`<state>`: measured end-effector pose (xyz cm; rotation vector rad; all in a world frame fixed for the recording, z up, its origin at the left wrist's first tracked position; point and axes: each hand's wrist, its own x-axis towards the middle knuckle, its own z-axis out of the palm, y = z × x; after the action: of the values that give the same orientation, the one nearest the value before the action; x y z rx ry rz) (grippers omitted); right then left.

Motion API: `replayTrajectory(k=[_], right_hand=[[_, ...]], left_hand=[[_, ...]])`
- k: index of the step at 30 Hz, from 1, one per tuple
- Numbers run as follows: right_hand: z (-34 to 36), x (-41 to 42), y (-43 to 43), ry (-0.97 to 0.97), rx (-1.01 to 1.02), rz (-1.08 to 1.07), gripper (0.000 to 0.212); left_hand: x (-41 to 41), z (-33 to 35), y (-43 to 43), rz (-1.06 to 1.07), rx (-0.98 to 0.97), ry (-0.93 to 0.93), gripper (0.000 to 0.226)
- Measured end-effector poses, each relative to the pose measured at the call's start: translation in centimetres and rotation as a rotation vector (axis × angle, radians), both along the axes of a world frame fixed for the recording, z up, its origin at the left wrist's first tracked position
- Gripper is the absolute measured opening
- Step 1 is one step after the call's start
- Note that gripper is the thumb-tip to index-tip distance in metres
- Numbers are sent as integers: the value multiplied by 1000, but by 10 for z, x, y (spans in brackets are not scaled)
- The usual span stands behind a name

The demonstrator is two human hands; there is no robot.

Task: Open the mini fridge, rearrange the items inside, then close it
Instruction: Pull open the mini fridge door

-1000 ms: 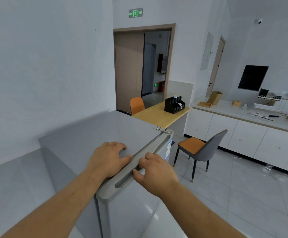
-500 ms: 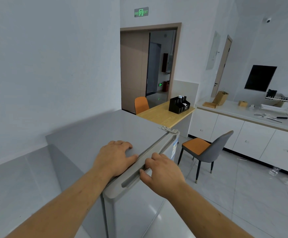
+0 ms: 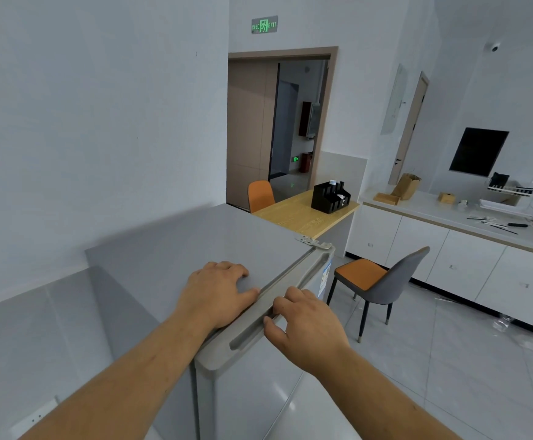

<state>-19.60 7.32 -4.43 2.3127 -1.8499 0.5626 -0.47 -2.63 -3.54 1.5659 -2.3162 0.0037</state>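
A grey mini fridge (image 3: 176, 249) stands against the left wall, seen from above. Its door (image 3: 258, 385) looks shut, and the inside is hidden. My left hand (image 3: 217, 290) lies flat on the fridge top, fingers spread, thumb at the front edge. My right hand (image 3: 306, 322) rests on the door's top rim (image 3: 277, 300), fingertips curled into the recessed handle groove. A metal hinge (image 3: 314, 242) sits at the far right corner of the top.
A grey chair with an orange seat (image 3: 376, 281) stands close to the fridge's right side. Behind it are a wooden table (image 3: 300, 214) with a black organiser (image 3: 330, 197), white cabinets (image 3: 449, 265) and an open doorway (image 3: 284, 128). Tiled floor lies to the right.
Both hands stay on the fridge in nearly the same grip. The view has shifted slightly, so the fridge and room sit a little further right in the picture.
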Motion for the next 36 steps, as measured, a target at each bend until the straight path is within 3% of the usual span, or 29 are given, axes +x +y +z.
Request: replayTrajectory(k=[16, 22, 31, 36], right_hand=[[6, -35, 44, -111, -30, -95, 23], [24, 8, 40, -98, -13, -113, 49], [28, 32, 38, 68, 239, -377, 54], [28, 7, 51, 40, 335, -472, 61]], left_hand=[[0, 2, 3, -12, 12, -8, 65], [-1, 2, 7, -13, -17, -6, 63], [0, 1, 12, -17, -32, 44, 55], [1, 5, 16, -28, -15, 59, 52]])
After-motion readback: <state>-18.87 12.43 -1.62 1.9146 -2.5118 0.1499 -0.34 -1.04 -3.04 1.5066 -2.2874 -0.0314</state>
